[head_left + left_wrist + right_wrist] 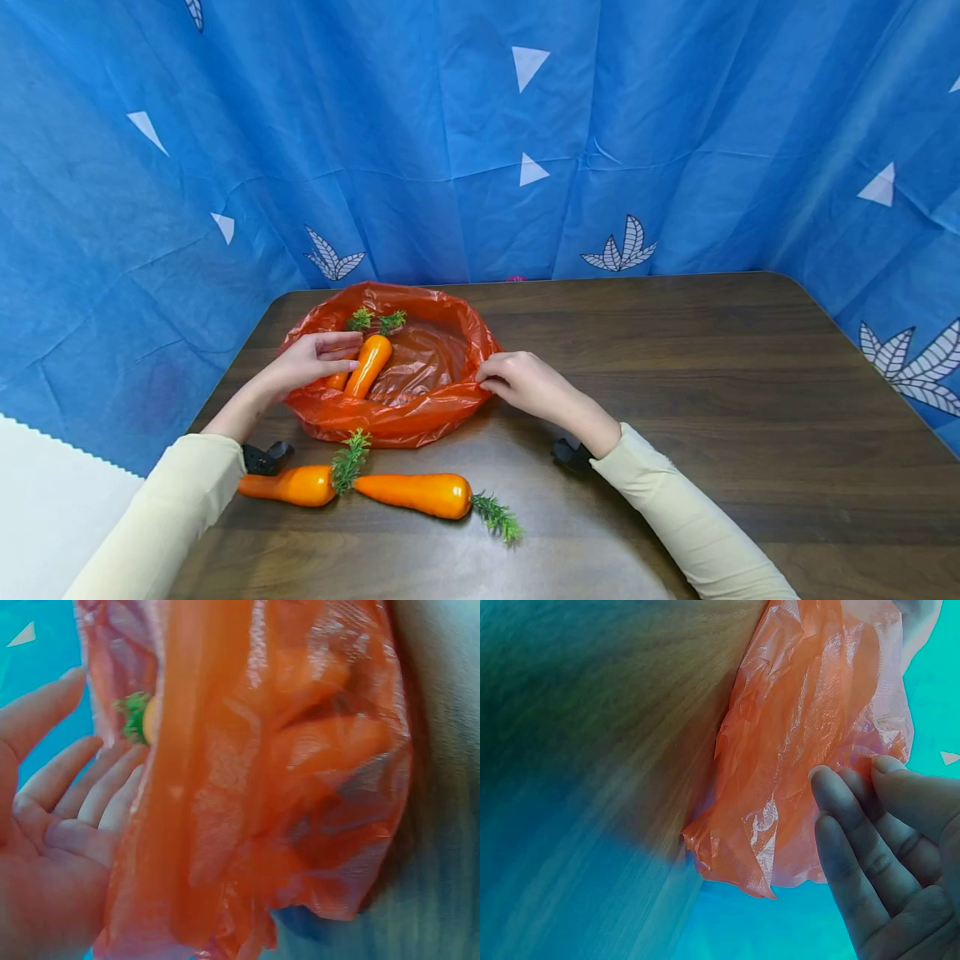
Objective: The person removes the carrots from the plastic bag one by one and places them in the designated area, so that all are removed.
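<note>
A red plastic bag (420,427) stands wide open at the table's left side. Inside it lean an orange carrot (370,365) with a green top and a second carrot (337,380), partly behind my left hand (318,360). That hand reaches over the bag's left rim, fingers extended beside the carrots; the left wrist view shows its palm with nothing gripped. At the opposite rim, my right hand (528,383) pinches the plastic between thumb and fingers, as the right wrist view also shows with the bag's edge (855,750).
Two more carrots lie in front of the bag: the left carrot (303,486), its tip hidden by the left wrist, and another carrot (420,493) pointing left. The brown wooden table (712,375) extends right. A blue curtain (480,142) hangs behind it.
</note>
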Demonstrator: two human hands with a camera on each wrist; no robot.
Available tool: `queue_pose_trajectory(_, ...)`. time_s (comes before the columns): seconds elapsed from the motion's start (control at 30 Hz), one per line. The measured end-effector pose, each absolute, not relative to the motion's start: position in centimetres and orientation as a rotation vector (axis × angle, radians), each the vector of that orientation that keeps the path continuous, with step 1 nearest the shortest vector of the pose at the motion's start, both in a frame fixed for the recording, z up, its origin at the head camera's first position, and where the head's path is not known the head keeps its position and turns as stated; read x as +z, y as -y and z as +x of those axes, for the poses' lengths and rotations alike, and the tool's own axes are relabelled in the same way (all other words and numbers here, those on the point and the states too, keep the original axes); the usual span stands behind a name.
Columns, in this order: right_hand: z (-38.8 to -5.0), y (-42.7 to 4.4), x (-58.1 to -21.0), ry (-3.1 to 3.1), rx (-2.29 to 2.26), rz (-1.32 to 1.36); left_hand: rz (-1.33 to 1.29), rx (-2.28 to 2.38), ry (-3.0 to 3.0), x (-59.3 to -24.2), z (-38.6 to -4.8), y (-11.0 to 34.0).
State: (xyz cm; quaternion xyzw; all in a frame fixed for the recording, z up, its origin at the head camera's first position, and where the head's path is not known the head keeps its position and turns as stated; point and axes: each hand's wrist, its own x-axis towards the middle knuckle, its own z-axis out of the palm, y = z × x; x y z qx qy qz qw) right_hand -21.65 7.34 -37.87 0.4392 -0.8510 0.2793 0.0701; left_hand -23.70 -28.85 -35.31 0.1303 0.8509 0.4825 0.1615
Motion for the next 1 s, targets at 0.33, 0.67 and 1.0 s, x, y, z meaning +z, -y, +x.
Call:
queue_pose_trajectory(0.33, -21.7, -7.3, -37.9, 2.567, 0.829, 1.318, 0.350, 1.415, -2.375, -37.1, -23.9, 28.5)
queue_pose_trajectory(0.67, -21.7, -7.4, -38.0, 2.563, 0.828, 1.317, 0.422, 1.183, -2.498, -37.6, -24.1, 27.0)
queue_pose_trajectory(1.0, -21.8, -7.3, -37.8, 2.563, 0.855, 1.324, 0.468, 1.173, -2.482, -37.7, -24.0, 26.4)
